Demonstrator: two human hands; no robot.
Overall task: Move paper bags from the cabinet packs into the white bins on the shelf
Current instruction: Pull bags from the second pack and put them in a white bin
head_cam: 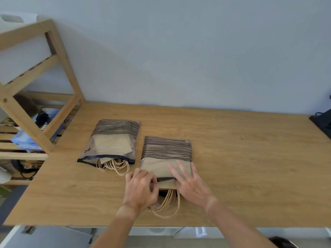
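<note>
Kraft-paper bags (165, 184) are sliding out of the nearer pack (166, 154), which is lying flat on the table (241, 158) right in front of you, striped end away from you and open mouth toward you. In the head view, your left hand (139, 188) is curling its grip around the exposed edge of the bags at the mouth, while your right hand (189, 183) is lying flat with fingers spread and released, pressing on the pack to pin it. Twine handles (166, 203) are spilling in loops toward the table edge, and that is where I judge trouble is waiting: a loop may be catching on the plastic lip, so pulling hard could be dragging the whole pack along or tearing a handle. Pulling too thin a pinch could be fanning the stack and dropping bags off the near edge. The second pack (111, 142) is sitting just beside, to the left, its own handles trailing out, close enough to be swept. The wooden shelf (53, 68) is standing at the far left; only a corner of something white is showing at its top, so I cannot tell the bins' state.
</note>
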